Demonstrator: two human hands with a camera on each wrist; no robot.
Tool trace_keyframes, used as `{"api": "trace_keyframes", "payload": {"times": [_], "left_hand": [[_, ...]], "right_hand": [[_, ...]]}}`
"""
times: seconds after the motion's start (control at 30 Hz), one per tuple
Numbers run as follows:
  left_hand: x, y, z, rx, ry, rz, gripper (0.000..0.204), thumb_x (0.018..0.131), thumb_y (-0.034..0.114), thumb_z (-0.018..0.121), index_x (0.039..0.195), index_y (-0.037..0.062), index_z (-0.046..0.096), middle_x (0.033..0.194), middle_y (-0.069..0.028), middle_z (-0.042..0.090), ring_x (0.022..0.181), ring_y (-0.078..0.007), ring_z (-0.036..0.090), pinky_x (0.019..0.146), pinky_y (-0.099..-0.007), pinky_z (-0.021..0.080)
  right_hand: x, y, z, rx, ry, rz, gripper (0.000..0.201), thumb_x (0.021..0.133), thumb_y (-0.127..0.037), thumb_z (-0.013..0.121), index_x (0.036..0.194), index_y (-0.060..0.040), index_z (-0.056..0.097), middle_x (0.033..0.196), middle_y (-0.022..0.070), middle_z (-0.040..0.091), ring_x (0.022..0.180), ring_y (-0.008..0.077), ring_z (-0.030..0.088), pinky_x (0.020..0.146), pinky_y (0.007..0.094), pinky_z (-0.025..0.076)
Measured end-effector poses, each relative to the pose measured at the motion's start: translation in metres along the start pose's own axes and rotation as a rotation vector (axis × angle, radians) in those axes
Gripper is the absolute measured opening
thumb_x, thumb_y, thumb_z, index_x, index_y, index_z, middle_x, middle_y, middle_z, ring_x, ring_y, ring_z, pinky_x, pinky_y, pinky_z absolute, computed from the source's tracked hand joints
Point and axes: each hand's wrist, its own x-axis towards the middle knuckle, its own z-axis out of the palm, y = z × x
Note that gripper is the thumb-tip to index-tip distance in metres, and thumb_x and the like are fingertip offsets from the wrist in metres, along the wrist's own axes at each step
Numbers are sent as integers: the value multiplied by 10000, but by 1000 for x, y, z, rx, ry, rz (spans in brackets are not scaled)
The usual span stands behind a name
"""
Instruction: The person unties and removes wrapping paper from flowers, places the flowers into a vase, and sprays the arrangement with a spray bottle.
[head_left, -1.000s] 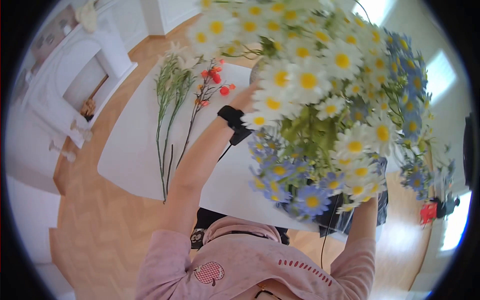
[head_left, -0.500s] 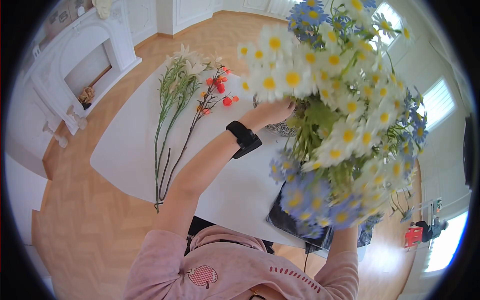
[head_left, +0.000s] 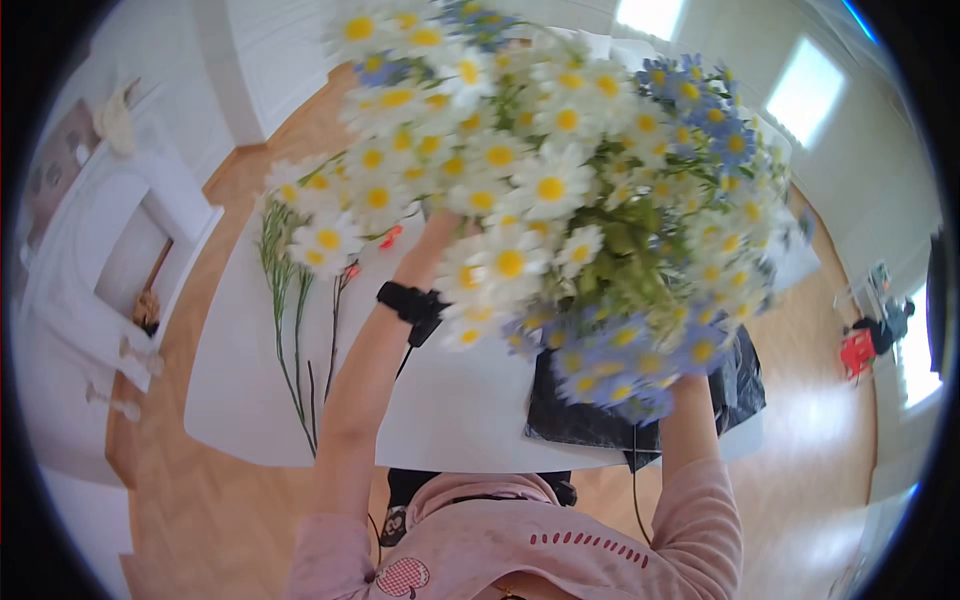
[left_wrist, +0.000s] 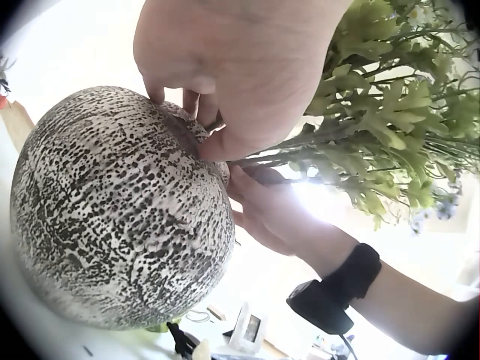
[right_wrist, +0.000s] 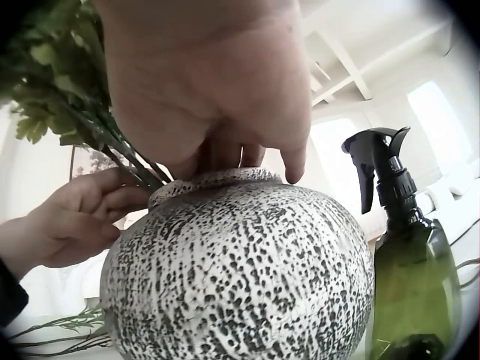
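A big bunch of white and blue daisies (head_left: 550, 190) fills the middle of the head view and hides both hands' fingers and the vase there. Its green stems (right_wrist: 120, 146) run down into the mouth of a round, speckled black-and-white vase (left_wrist: 120, 202). My left hand (left_wrist: 232, 67) grips the stems at the rim, thumb beside them. From the other side my right hand (right_wrist: 210, 90) reaches over the rim (right_wrist: 225, 178), fingers bent down into the mouth around the stem ends. What its fingertips hold is hidden.
Beside the vase stands a green spray bottle (right_wrist: 409, 262) with a black trigger head. Long green stems (head_left: 285, 340) and a red-berried branch (head_left: 335, 320) lie on the white table (head_left: 455, 410). A black sheet (head_left: 580, 405) lies near its front edge.
The bunch now appears farther left in the head view, covering the left hand and part of the branches. The head view has shifted too. Both hands stay at the bunch.
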Motion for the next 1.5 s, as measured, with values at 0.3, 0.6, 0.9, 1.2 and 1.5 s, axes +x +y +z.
{"api": "trace_keyframes", "payload": {"times": [0.3, 0.6, 0.9, 1.2, 1.5], "left_hand": [[15, 21, 7, 18, -65, 122, 287, 697, 142, 587, 936, -12, 553, 998, -215, 533, 891, -373, 533, 715, -416, 466], [7, 26, 25, -8, -125, 155, 291, 697, 143, 588, 941, -11, 550, 1000, -214, 533, 894, -372, 532, 717, -415, 465], [10, 26, 21, -4, -130, 177, 296, 696, 144, 589, 946, -10, 547, 1002, -213, 532, 896, -371, 531, 719, -414, 465], [0, -6, -20, 41, -37, 84, 301, 696, 145, 590, 950, -9, 545, 1004, -212, 531, 898, -370, 531, 721, -413, 464], [-10, -20, -36, 62, -3, 40, 306, 695, 146, 591, 955, -8, 542, 1006, -211, 530, 900, -368, 530, 723, -412, 464]], "right_hand": [[-25, -3, 3, -54, -20, 137, 228, 844, -118, 483, 1061, -65, 527, 1093, 61, 556, 1004, 181, 529, 867, 314, 412], [-27, 2, 12, -99, -83, 183, 234, 842, -114, 483, 1067, -68, 525, 1108, 60, 554, 1017, 179, 525, 878, 313, 408], [-62, 11, 17, -160, -89, 203, 240, 840, -110, 483, 1073, -71, 523, 1123, 59, 552, 1030, 178, 522, 889, 313, 403], [-72, 7, 25, -217, 0, 102, 247, 838, -106, 483, 1080, -73, 521, 1138, 57, 550, 1043, 177, 518, 899, 312, 399], [-37, -15, 5, -524, 1, -50, 298, 762, -90, 526, 1059, -95, 545, 1129, 60, 546, 1047, 223, 508, 914, 341, 376]]}}
